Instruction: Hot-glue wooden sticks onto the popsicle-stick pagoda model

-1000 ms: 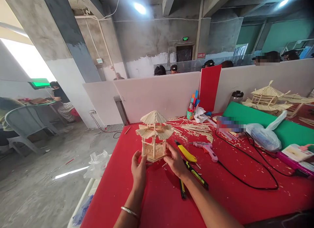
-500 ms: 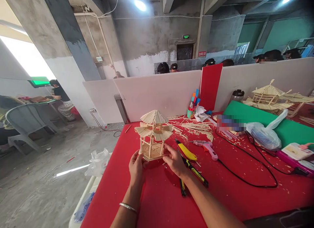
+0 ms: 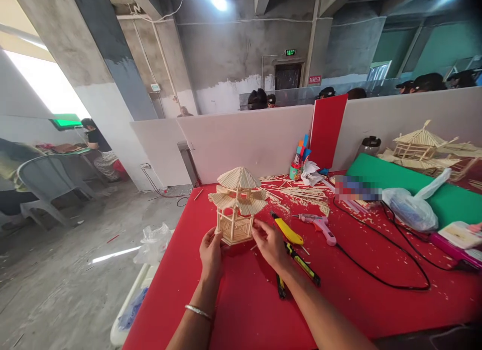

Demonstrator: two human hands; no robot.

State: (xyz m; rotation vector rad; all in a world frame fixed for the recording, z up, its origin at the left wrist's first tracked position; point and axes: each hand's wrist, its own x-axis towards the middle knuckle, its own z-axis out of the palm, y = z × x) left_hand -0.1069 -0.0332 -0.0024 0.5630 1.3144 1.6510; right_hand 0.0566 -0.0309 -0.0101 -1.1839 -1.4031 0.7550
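A small model pavilion [image 3: 238, 202] made of thin wooden sticks, with two tiers of roof and a railed base, is held upright over the red table [image 3: 241, 310]. My left hand [image 3: 211, 249] grips the left side of its base, thumb in front. At the right side of the base, my right hand [image 3: 268, 242] has thumb and fingers on the edge. Just right of my right hand lie a yellow utility knife [image 3: 288, 229] and black-and-yellow pliers [image 3: 303, 264], partly hidden by my wrist. A pink hot glue gun [image 3: 320, 228] rests farther right.
Loose sticks [image 3: 301, 194] and shavings lie behind the pavilion. A green board [image 3: 399, 179], a plastic bag [image 3: 410, 207] and another stick model [image 3: 419, 141] are at right. The glue gun's black cable [image 3: 380, 274] loops across the table. A white partition [image 3: 248, 144] runs along the back.
The whole view has shifted slightly, with the scene sitting a little farther right. Both hands keep their hold on the pavilion, which looks turned very slightly.
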